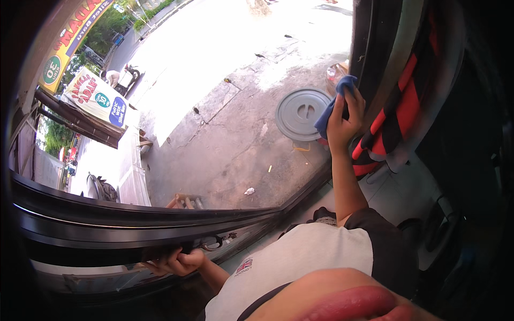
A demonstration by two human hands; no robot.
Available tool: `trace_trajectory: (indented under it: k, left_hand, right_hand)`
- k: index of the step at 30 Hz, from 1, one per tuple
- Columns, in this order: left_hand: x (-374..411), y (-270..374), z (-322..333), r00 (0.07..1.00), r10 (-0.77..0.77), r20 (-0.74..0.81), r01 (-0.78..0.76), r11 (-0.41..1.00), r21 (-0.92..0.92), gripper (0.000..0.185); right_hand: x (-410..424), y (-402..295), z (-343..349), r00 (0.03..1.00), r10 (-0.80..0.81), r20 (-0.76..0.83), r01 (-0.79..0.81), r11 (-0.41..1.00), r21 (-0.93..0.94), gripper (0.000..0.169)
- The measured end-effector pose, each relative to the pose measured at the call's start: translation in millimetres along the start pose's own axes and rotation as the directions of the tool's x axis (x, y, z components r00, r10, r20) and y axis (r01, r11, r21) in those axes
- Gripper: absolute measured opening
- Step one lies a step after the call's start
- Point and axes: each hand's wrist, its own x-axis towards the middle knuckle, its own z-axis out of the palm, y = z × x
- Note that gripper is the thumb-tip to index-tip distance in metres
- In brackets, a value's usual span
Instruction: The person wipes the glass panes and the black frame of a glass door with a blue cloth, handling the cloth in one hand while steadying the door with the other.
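Observation:
My right hand [346, 120] is raised at the upper right, arm stretched out. Pinched in its fingers is a folded blue cloth [327, 116], close beside a dark upright door frame [363, 56]. Down at the lower left, my left hand [176, 261] has its fingers curled on the edge of a dark door frame with metal strips [120, 234]. Part of those fingers is lost in shadow. A dark curved handle [215, 243] shows just right of that hand.
Outside, a grey lidded bin [303, 114] stands on cracked concrete [225, 160] beyond the dark threshold [307, 186]. A red-and-black striped cloth [405, 108] hangs at right. Banners with writing [98, 96], a wooden stool [186, 201] and a parked motorcycle [130, 78] are at left.

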Motion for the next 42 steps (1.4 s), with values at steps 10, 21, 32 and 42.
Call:
trace_trajectory:
  k: [10, 21, 32, 42]
  left_hand:
    - [7.6, 1.9, -0.3, 0.996, 0.090, 0.006, -0.090, 0.985, 0.150, 0.029]
    - [8.3, -2.4, 1.1, 0.991, 0.132, 0.015, -0.132, 0.971, 0.201, 0.030]
    - [6.4, -4.0, 3.3, 0.990, 0.139, 0.011, -0.138, 0.966, 0.220, 0.031]
    - [6.4, -2.7, 0.7, 0.991, 0.134, 0.026, -0.136, 0.954, 0.267, 0.031]
  right_hand:
    - [73.9, -40.0, 23.1, 0.950, -0.286, -0.122, 0.298, 0.949, 0.100, 0.019]
    - [-33.8, 76.7, -11.5, 0.994, 0.108, -0.032, -0.110, 0.992, -0.054, 0.017]
    - [95.3, 24.6, 25.7, 0.955, -0.117, -0.274, 0.134, 0.990, 0.046, 0.019]
    - [-8.2, 62.6, 0.0, 0.992, 0.090, -0.085, -0.096, 0.993, -0.070, 0.021]
